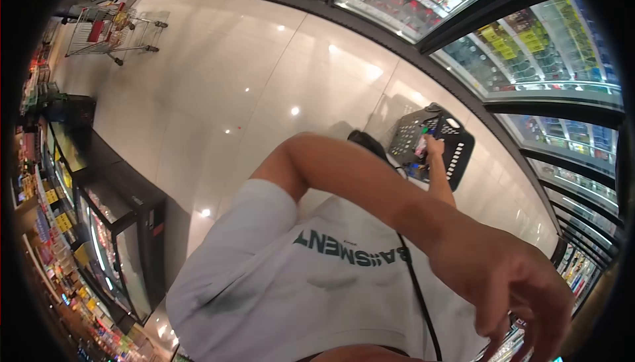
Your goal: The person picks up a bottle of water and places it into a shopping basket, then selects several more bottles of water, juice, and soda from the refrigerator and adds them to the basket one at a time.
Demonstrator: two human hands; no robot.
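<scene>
My left arm crosses in front of my white T-shirt. My left hand is raised close to the camera at the lower right, with bent fingers spread apart and nothing visible in them. Lower down, my right arm hangs toward a grey plastic shopping basket with perforated sides. The fingers of my right hand close at the middle of the basket, around its handle, though the grip is small in view. Colourful packaged goods with green, red and blue parts show in the basket beside that hand.
Glass-door fridges full of bottles and packs curve along the top and right. A shopping cart stands at the far upper left. Dark display cabinets and stocked shelves line the left. Glossy pale tiles cover the aisle floor.
</scene>
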